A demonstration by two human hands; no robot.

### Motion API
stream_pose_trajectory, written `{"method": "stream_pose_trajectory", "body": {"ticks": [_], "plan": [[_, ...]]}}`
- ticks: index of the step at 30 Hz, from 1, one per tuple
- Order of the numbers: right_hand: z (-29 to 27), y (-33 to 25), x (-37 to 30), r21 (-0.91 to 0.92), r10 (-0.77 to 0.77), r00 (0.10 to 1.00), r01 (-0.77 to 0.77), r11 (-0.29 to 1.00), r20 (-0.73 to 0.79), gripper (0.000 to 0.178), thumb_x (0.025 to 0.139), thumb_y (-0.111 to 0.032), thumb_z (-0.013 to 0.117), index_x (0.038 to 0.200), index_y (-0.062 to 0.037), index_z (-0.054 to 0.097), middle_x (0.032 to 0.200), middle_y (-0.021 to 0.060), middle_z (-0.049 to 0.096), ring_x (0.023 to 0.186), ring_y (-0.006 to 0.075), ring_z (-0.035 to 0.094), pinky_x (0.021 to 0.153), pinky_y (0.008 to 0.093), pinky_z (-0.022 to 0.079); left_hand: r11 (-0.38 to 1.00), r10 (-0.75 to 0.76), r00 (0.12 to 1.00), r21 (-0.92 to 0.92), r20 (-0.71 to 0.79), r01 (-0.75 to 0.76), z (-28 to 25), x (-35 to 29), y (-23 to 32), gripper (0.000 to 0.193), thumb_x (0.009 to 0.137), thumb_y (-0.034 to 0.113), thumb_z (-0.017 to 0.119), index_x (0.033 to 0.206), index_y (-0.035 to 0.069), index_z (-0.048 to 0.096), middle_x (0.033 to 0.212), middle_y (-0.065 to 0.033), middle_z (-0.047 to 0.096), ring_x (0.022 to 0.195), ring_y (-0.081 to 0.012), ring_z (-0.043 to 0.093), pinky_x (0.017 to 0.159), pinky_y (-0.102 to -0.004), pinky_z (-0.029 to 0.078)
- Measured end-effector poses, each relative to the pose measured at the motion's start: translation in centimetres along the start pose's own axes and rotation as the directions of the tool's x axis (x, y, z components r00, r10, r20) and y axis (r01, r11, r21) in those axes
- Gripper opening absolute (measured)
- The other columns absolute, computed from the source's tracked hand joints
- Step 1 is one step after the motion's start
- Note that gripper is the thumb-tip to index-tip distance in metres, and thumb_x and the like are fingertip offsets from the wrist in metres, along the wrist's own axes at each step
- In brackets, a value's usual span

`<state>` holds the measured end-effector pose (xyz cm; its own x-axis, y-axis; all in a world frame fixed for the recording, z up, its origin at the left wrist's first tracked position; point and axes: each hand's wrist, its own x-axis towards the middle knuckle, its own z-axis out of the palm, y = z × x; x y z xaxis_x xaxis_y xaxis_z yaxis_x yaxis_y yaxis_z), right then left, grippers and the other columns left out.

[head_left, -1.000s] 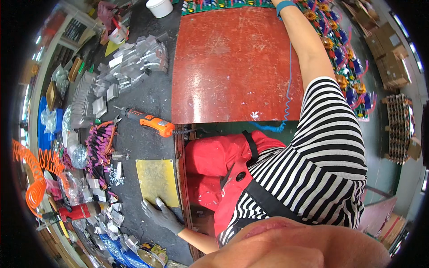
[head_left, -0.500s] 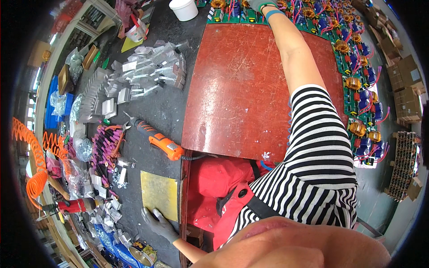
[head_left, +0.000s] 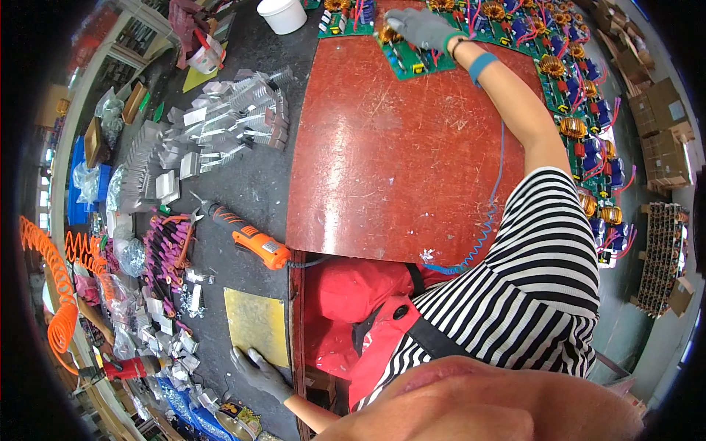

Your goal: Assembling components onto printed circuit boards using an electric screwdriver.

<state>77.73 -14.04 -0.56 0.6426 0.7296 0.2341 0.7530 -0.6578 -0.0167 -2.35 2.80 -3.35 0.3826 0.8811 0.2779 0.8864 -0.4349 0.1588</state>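
My right hand [head_left: 426,29], in a grey glove, grips a green circuit board [head_left: 421,67] at the far side of the red wooden board [head_left: 397,147]. The circuit board sits askew, away from its neighbours, with a copper coil by my fingertips; my palm covers much of it. My left hand [head_left: 262,376], gloved too, rests with fingers apart on the dark bench beside a yellowish flat sheet [head_left: 257,323], fingertips at its near edge. Nothing shows in it.
More circuit boards [head_left: 573,128] line the far and right edges. An orange-and-black power tool [head_left: 254,242] lies left of the red board, near metal heat sinks [head_left: 243,117] and purple-handled parts [head_left: 165,250]. A white tub [head_left: 282,15] stands behind. A blue coiled cord [head_left: 478,246] runs toward my right wrist.
My right hand has come nearer from the far row, drawing a circuit board out onto the red board's edge. My left hand stays beside the yellowish sheet. The view has shifted slightly.
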Motion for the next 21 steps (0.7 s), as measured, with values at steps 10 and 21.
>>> {"method": "stream_pose_trajectory", "body": {"ticks": [10, 21], "plan": [[-7.0, 1.5, 2.0, 0.042, 0.176, 0.957, -0.171, 0.984, -0.232, 0.028, 0.094, -0.027, 0.05, 0.115, -0.0138, 0.063, 0.099, 0.0156, 0.068, 0.095, 0.0366, 0.065, 0.083, 0.048, 0.052, 0.998, 0.036, 0.977, -0.035, -0.211, -0.045, -0.2, -0.8, 0.9, 0.05, 0.099, 0.035, 0.055, 0.128, -0.005, 0.056, 0.13, -0.026, 0.058, 0.118, -0.0398, 0.057, 0.099, -0.0447, 0.047], [1.9, 12.2, 7.8, -0.121, -0.325, 0.944, 0.33, 0.936, 0.054, 0.038, 0.09, -0.011, 0.053, 0.127, -0.0011, 0.055, 0.117, 0.0208, 0.06, 0.109, 0.0381, 0.057, 0.096, 0.0433, 0.045, 0.45, 0.631, 0.767, -0.75, -0.116, -0.484, 1.5, 14.1, 44.7, 0.055, 0.076, 0.043, 0.072, 0.117, 0.007, 0.066, 0.113, -0.0162, 0.068, 0.108, -0.0324, 0.064, 0.09, -0.045, 0.051]]}}
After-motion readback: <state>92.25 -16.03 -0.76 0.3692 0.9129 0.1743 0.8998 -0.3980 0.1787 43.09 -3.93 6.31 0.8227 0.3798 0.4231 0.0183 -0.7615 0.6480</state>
